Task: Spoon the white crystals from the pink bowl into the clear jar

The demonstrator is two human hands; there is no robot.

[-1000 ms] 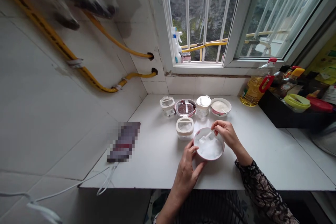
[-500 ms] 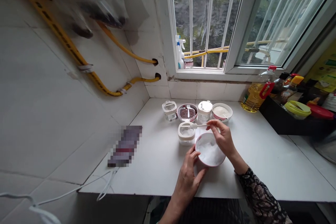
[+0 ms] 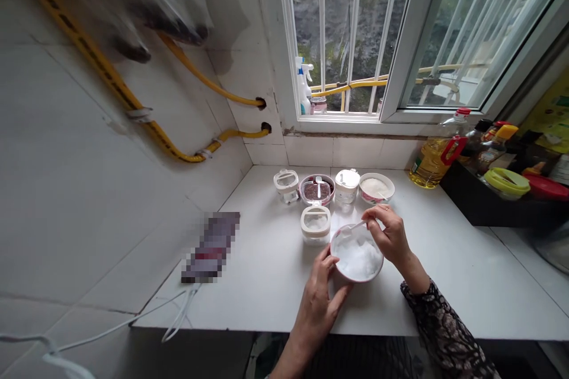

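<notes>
my left hand (image 3: 317, 307) is curled around the left side of a white bowl with a pink rim (image 3: 355, 279), fingers spread against its wall, holding it in place on the white counter (image 3: 448, 290). the bowl sits near the counter's front edge, filled with something white and powdery (image 3: 358, 254); i can't tell exactly what it is. my right hand (image 3: 391, 237) is mostly closed, pinching a small white spoon (image 3: 353, 226) between thumb and fingers, with the spoon held over the bowl's far rim.

just beside the bowl, toward the window, is a cream-rimmed tub (image 3: 315, 225) of something white, the nearest thing in my way. behind it stands a row: a small clear container (image 3: 285, 185), a pink-rimmed tub of dark red grains (image 3: 316, 190) with a white spoon in it, a white lidded jar (image 3: 347, 185), and a bowl of pale powder (image 3: 376, 187).

to the right are a bottle of yellow cooking oil (image 3: 433, 157) and a black tray (image 3: 471, 204) holding sauce bottles (image 3: 489, 148). on the left lies a pixelated packet (image 3: 211, 247), too blurred to make out, with a white cable (image 3: 178, 308) running off the counter.
</notes>
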